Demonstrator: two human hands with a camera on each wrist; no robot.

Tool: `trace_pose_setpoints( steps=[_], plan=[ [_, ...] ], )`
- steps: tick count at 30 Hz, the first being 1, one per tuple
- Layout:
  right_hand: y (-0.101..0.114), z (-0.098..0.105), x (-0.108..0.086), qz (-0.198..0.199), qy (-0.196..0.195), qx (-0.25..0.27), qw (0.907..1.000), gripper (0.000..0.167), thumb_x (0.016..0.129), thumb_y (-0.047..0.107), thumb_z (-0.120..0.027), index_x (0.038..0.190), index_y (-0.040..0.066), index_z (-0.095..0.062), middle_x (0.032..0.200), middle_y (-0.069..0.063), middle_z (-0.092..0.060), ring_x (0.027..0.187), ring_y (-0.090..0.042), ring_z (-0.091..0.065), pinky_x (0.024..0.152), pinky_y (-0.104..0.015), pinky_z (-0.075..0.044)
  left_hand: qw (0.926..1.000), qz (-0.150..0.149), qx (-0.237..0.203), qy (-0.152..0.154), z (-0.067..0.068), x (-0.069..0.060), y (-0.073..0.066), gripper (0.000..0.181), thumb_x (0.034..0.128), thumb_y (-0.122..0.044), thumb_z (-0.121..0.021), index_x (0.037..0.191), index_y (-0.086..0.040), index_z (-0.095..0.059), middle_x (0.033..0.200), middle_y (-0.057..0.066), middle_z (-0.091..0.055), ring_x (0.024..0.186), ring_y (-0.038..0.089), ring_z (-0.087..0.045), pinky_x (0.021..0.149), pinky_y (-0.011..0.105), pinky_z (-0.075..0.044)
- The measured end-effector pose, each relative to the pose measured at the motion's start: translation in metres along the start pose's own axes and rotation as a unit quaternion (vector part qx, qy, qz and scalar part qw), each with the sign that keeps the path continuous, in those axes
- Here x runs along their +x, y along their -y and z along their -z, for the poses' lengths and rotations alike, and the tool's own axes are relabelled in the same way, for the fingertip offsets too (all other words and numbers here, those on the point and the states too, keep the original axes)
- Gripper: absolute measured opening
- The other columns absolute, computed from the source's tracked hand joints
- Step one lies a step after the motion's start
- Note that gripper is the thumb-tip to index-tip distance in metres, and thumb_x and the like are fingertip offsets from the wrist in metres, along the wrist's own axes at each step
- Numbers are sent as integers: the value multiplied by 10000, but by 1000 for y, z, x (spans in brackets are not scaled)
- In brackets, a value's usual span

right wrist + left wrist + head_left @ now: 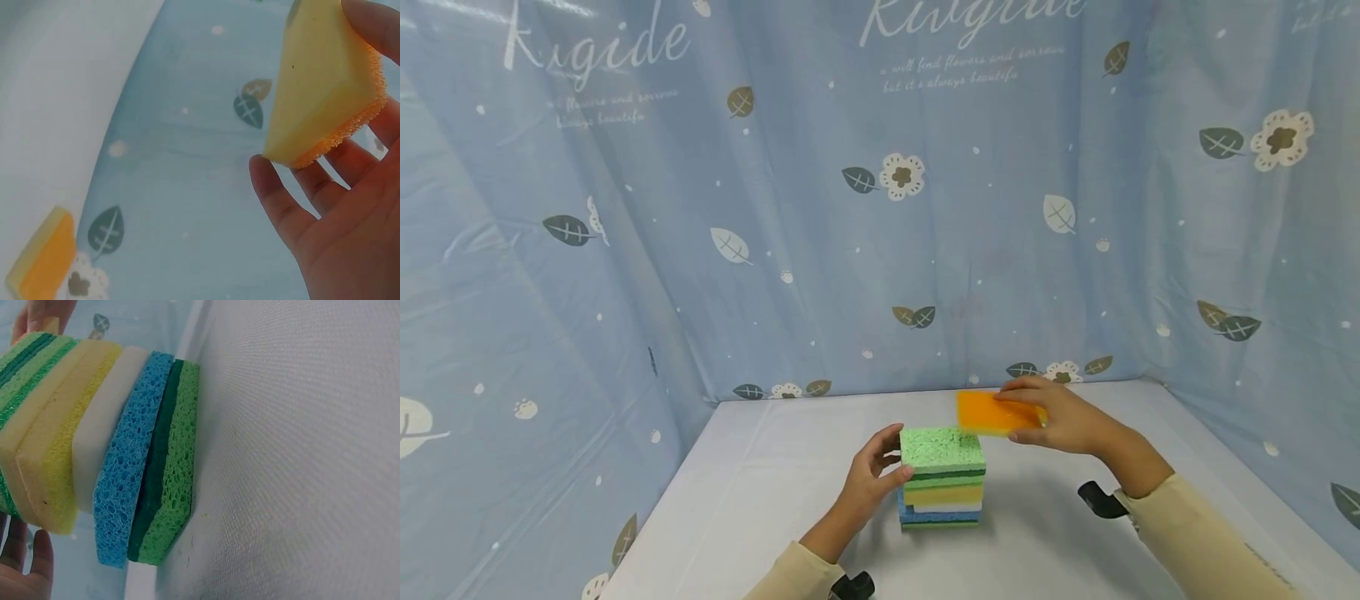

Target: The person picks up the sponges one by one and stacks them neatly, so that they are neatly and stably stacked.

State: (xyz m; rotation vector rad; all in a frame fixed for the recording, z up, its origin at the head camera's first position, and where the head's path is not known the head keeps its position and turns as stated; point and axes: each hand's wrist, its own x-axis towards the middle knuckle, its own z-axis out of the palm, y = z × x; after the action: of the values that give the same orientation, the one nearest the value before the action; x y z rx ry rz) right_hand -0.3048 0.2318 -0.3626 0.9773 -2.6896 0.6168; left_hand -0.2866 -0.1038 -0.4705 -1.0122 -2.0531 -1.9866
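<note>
A stack of sponges (943,496) in green, yellow, white and blue stands on the table. Its top is a speckled light-green sponge (942,450). My left hand (868,475) is at the stack's upper left side, thumb by the front corner and fingers toward the back, loosely bent. In the left wrist view the blue sponge (131,462) sits above the lowest green sponge (175,469). Above and right of the stack, my right hand (1060,417) pinches an orange-and-yellow sponge (985,412); its pale yellow foam side (319,81) shows in the right wrist view.
Another orange-and-yellow sponge (44,256) appears at the lower left of the right wrist view. A white table (790,467) bears the stack. Blue patterned curtains (805,275) enclose its back and sides. Each wrist carries a black device (1101,500).
</note>
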Motion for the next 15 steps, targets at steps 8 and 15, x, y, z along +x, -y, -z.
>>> trace_pose_setpoints(
  steps=[8, 15],
  plan=[
    [13, -9, 9, 162, 91, 166, 9997, 539, 851, 449, -727, 1312, 188, -629, 1355, -27, -507, 1227, -318, -472, 986, -593, -382, 9999, -57, -83, -77, 3, 1, 7, 622, 912, -22, -643, 1469, -29, -367, 1354, 212, -481, 1204, 357, -468, 1014, 550, -365],
    [20, -19, 13, 237, 214, 196, 9993, 549, 852, 466, -722, 1323, 203, -620, 1362, -7, -495, 1219, -292, -478, 973, -557, -415, 9998, -1, -170, -45, 2, 0, 6, 604, 918, -74, -658, 1458, -36, -389, 1354, 196, -489, 1199, 348, -475, 1024, 541, -360]
  ],
)
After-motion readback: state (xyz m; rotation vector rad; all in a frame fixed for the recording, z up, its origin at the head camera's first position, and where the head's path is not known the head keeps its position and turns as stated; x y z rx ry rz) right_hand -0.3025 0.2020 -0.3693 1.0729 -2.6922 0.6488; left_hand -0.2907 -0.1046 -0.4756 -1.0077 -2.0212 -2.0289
